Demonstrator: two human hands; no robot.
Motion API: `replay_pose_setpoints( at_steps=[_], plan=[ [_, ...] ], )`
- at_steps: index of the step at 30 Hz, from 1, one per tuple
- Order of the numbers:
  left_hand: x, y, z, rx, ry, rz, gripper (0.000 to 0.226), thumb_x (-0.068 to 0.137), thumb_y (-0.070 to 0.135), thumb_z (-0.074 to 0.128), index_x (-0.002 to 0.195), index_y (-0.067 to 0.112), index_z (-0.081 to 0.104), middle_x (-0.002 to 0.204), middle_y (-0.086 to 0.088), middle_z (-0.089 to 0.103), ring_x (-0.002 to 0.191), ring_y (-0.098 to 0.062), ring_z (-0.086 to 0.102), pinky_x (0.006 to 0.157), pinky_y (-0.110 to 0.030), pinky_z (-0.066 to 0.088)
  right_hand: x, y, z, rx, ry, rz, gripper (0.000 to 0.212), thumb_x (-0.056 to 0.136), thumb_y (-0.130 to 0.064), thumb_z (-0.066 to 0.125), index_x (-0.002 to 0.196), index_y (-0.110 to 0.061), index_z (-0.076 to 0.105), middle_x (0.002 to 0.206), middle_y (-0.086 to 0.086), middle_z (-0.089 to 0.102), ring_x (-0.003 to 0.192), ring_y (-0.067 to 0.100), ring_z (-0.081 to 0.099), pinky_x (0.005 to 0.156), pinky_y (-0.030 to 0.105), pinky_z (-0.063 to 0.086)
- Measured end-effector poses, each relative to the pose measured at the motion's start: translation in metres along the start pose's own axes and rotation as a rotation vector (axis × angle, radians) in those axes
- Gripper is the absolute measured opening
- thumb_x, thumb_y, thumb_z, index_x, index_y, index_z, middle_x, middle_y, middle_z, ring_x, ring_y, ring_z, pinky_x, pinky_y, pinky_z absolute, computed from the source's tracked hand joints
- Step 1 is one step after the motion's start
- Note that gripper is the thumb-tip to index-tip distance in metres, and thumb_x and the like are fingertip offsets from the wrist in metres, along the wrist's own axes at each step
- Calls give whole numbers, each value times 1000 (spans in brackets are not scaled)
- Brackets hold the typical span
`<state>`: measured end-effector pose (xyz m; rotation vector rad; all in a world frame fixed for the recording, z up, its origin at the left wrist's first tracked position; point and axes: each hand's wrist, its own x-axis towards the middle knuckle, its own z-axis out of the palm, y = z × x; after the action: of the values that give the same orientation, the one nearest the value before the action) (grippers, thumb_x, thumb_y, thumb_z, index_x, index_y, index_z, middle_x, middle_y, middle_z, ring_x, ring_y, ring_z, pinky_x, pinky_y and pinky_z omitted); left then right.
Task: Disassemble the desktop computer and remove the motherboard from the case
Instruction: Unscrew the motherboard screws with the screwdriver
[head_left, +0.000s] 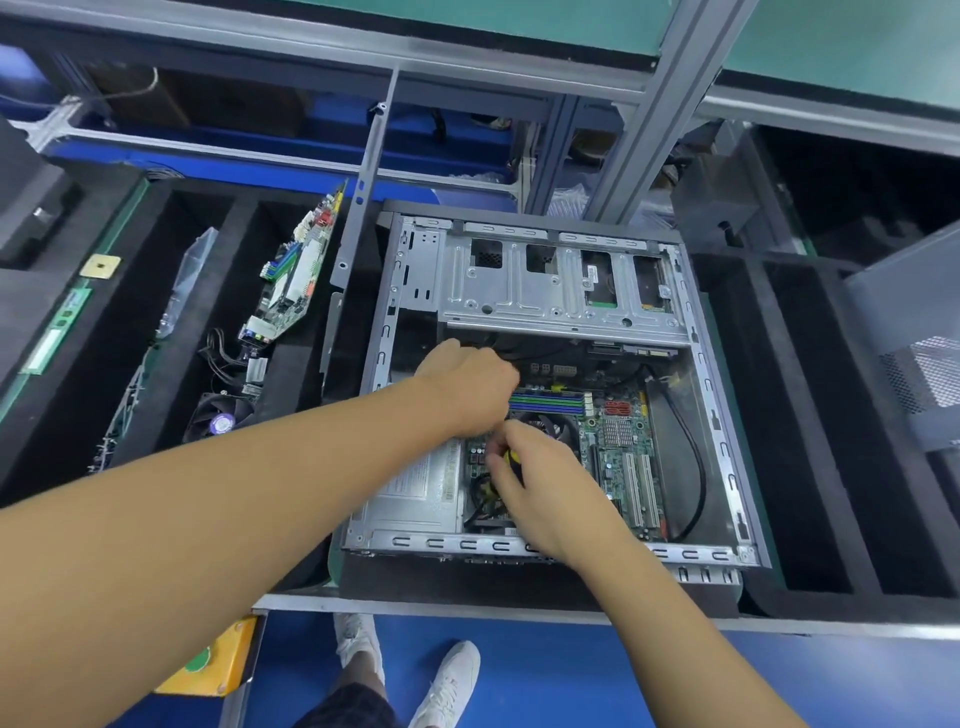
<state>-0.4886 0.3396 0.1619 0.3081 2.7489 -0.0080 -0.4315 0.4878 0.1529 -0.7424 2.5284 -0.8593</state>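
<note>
Head view, middle: right hand (550, 488) fingers pinch the screwdriver (513, 460); left hand (467, 392) fingers hidden. A slip could scratch the motherboard (623, 452).

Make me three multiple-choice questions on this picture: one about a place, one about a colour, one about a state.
1. Where does the spare board stand on edge?
A. in the black foam tray left of the case
B. atop the case
C. on the floor

2. What colour is the handle of the screwdriver in the right hand?
A. red
B. yellow and black
C. white

3. How is the motherboard in the case?
A. lifted out
B. hidden under a closed panel
C. still seated, case open

Answers: 1 A, it leans in a tray slot beside the case; 2 B, yellow and black show at the grip; 3 C, the board lies exposed inside the frame.
</note>
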Motion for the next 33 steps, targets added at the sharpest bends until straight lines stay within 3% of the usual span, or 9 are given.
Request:
replay_pose_setpoints(
  at_steps=[3, 6, 12, 16, 20, 23, 26, 29, 33],
  plan=[
    [-4, 11, -7, 429, -319, 34, 26, 95, 31, 52, 73, 24, 41, 92, 3, 49, 94, -20, 38, 89, -39, 24, 1, 1, -2, 39, -28, 29, 8, 102, -24, 46, 100, -20, 53, 90, -3, 56, 79, 18, 51, 65, 33, 40],
    [-7, 22, -15, 528, -467, 83, 29, 94, 48, 54, 81, 23, 48, 99, 5, 54, 99, -19, 36, 93, -40, 22, 1, 5, -10, 29, -80, 38, 11, 102, -23, 47, 101, -17, 57, 92, -1, 57, 83, 22, 53, 69, 35, 41],
    [-17, 47, 0, 769, -516, 205, 40, 98, 41, 48, 135, 26, 51, 138, 2, 53, 135, -23, 37, 113, -48, 15, -4, 17, -18, 19, -113, 7, 12, 101, -22, 51, 88, -21, 49, 92, 0, 54, 87, 25, 54, 71, 35, 41],
    [-10, 53, 11, 961, -648, 251, 27, 101, 42, 42, 126, 34, 44, 122, -6, 51, 126, -26, 37, 96, -47, 31, -5, 18, -18, 33, -166, -5, 9, 102, -22, 48, 95, -16, 48, 96, 8, 59, 87, 31, 57, 78, 46, 48],
    [-8, 58, 29, 815, -752, 330, 42, 101, 22, 48, 142, 18, 43, 148, -6, 42, 143, -28, 30, 119, -51, 21, -7, 28, -39, 98, -56, -18, 9, 104, -30, 44, 95, -28, 43, 91, -8, 54, 79, 15, 54, 65, 33, 44],
    [-5, 61, 37, 628, -657, 249, 34, 96, 7, 57, 129, 8, 55, 136, -10, 56, 128, -34, 49, 109, -48, 37, -9, 36, -57, 93, -15, -44, 7, 104, -31, 45, 97, -30, 46, 92, -15, 54, 80, 3, 52, 62, 22, 39],
    [-1, 67, 49, 514, -574, 90, 20, 102, 10, 44, 112, 11, 61, 126, -5, 63, 114, -30, 56, 95, -41, 42, -12, 44, -58, 144, 41, -42, 7, 104, -30, 46, 97, -30, 49, 94, -14, 56, 84, 10, 57, 71, 29, 49],
    [-1, 69, 55, 537, -542, 57, 29, 103, 17, 41, 123, 21, 61, 129, -1, 62, 124, -27, 50, 104, -40, 31, -13, 49, -51, 206, 107, -8, 7, 104, -31, 47, 97, -30, 49, 94, -15, 57, 83, 7, 58, 73, 31, 51],
    [4, 63, 52, 645, -650, 191, 36, 102, 8, 37, 133, 13, 54, 137, -8, 56, 131, -27, 45, 116, -44, 22, -16, 53, -50, 262, 191, -40, 7, 103, -33, 48, 96, -35, 49, 89, -16, 57, 76, 3, 57, 65, 20, 45]
  ],
)
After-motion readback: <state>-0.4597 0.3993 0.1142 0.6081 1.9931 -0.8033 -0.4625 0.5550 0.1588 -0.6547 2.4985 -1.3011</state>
